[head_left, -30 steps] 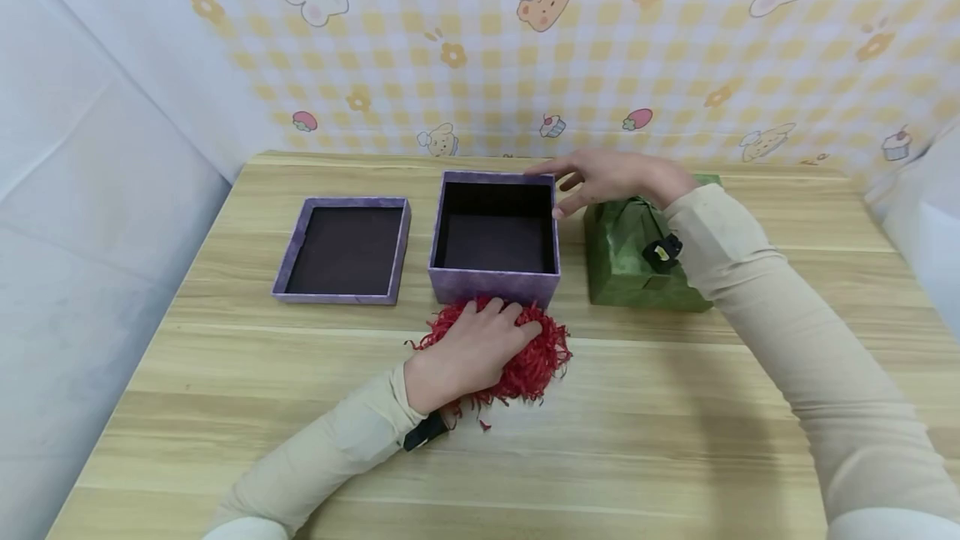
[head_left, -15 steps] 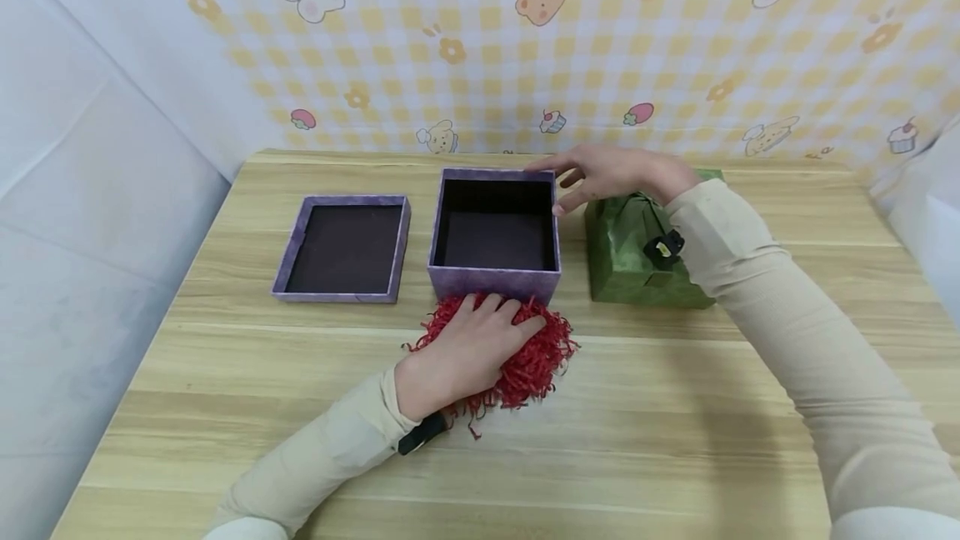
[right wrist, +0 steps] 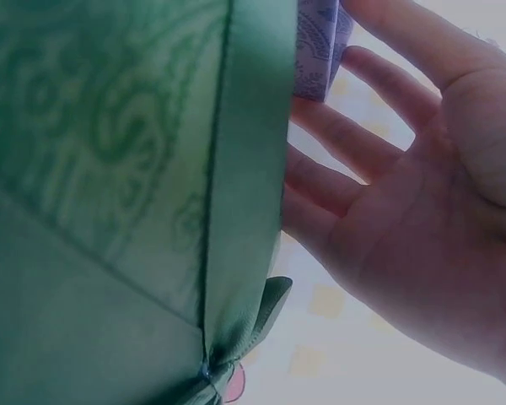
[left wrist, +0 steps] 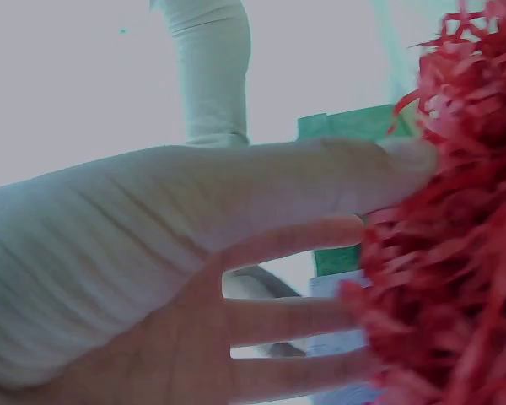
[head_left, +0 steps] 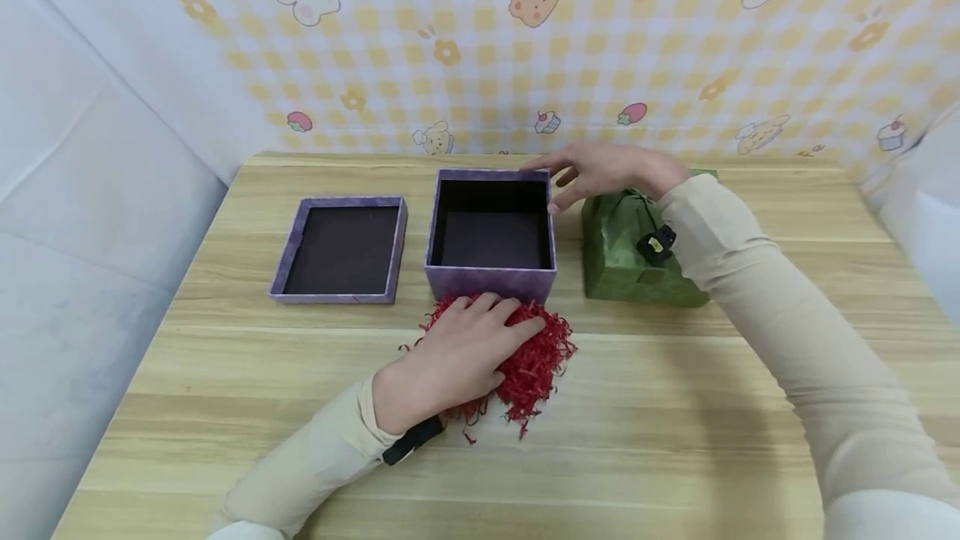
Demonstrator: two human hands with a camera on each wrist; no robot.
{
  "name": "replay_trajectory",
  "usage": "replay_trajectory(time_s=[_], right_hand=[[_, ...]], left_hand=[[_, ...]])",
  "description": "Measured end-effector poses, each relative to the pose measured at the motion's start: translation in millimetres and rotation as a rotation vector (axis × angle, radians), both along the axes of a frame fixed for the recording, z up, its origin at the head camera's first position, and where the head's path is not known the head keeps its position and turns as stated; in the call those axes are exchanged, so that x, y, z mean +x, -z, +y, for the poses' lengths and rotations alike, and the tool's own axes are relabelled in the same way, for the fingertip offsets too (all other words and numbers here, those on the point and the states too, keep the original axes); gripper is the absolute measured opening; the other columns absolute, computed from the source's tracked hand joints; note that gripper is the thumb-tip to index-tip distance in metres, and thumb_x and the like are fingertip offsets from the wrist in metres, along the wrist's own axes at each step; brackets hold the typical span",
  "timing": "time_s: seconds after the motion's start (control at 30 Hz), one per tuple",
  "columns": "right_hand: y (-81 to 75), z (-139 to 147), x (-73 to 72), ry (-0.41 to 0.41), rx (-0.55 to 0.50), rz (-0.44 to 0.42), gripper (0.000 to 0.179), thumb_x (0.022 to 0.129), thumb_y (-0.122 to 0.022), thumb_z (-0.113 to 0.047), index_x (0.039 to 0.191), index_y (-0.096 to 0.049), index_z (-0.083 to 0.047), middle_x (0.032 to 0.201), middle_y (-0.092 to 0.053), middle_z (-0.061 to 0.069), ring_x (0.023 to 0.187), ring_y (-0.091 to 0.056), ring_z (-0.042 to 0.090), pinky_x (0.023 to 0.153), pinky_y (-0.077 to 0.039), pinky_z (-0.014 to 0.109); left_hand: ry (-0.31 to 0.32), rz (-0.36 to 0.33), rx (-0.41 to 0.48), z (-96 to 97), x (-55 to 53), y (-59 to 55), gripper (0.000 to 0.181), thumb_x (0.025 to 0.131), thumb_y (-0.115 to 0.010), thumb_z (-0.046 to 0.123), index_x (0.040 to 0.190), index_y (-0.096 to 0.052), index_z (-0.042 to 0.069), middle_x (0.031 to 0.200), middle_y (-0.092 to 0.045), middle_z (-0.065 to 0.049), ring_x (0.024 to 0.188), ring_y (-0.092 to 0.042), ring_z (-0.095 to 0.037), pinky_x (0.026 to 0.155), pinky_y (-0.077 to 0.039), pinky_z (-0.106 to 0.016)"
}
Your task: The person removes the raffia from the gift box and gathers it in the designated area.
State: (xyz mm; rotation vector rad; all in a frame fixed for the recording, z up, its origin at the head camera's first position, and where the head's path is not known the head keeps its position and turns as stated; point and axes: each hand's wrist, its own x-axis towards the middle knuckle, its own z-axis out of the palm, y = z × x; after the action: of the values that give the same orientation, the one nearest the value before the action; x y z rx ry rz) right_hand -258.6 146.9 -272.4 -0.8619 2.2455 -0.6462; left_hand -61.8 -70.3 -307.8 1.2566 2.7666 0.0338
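Observation:
In the head view, my left hand [head_left: 457, 348] lies over a heap of red shredded paper [head_left: 536, 361] on the table, its fingertips in the strands. The left wrist view shows those fingers fairly straight, with the thumb [left wrist: 405, 160] against the red shreds [left wrist: 455, 287]. Just behind the heap stands a purple box [head_left: 491, 282], lidless, with a dark inside. My right hand [head_left: 600, 169] touches that box's back right corner, fingers spread and loosely bent. In the right wrist view, my right hand [right wrist: 413, 194] has its palm showing, near the purple box [right wrist: 314, 51].
Left of the box lies its purple lid [head_left: 396, 257], dark inside facing up. A green box [head_left: 637, 282] with a ribbon bow stands to the right, under my right wrist. All rest on a wooden table [head_left: 675, 440] before a yellow checked cloth [head_left: 480, 48].
My left wrist has drawn slightly left, the fingers staying on the shredded paper. A few strands at the heap's front have shifted. My right hand keeps its place on the box.

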Motion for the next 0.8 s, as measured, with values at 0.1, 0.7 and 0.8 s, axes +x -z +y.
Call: replay_trajectory(time_s=[0.1,0.7,0.8], right_hand=[[-2.5,-2,-0.1,-0.001,0.002,0.0,0.066,0.088,-0.064,-0.014,0.146,-0.032,-0.015,0.15,-0.027,0.007,0.129,-0.034,0.038,0.1,-0.035,0.045],[-58.0,71,45.2,0.152,0.002,0.289,0.066,0.09,-0.061,-0.035,0.146,-0.032,-0.019,0.15,-0.027,0.009,0.134,-0.025,0.036,0.104,-0.021,0.056],[-60.3,94,57.7,0.225,-0.035,0.335,0.064,0.09,-0.061,-0.035,0.146,-0.032,-0.024,0.151,-0.026,0.005,0.134,-0.023,0.039,0.102,-0.02,0.06]], left_hand=[[-0.006,0.002,0.026,-2.1,2.9,-8.4,0.06,0.078,-0.075,0.029,0.133,-0.052,0.02,0.121,-0.056,-0.006,0.11,-0.05,-0.027,0.086,-0.044,-0.043],[-0.144,0.134,0.277,-10.1,13.1,-48.0,0.053,0.087,-0.066,0.034,0.131,-0.053,0.009,0.134,-0.047,-0.016,0.132,-0.03,-0.035,0.1,-0.033,-0.051],[-0.219,0.216,0.343,-2.5,13.1,-51.8,0.054,0.088,-0.064,0.035,0.133,-0.051,0.008,0.139,-0.04,-0.021,0.137,-0.015,-0.037,0.103,-0.027,-0.053]])
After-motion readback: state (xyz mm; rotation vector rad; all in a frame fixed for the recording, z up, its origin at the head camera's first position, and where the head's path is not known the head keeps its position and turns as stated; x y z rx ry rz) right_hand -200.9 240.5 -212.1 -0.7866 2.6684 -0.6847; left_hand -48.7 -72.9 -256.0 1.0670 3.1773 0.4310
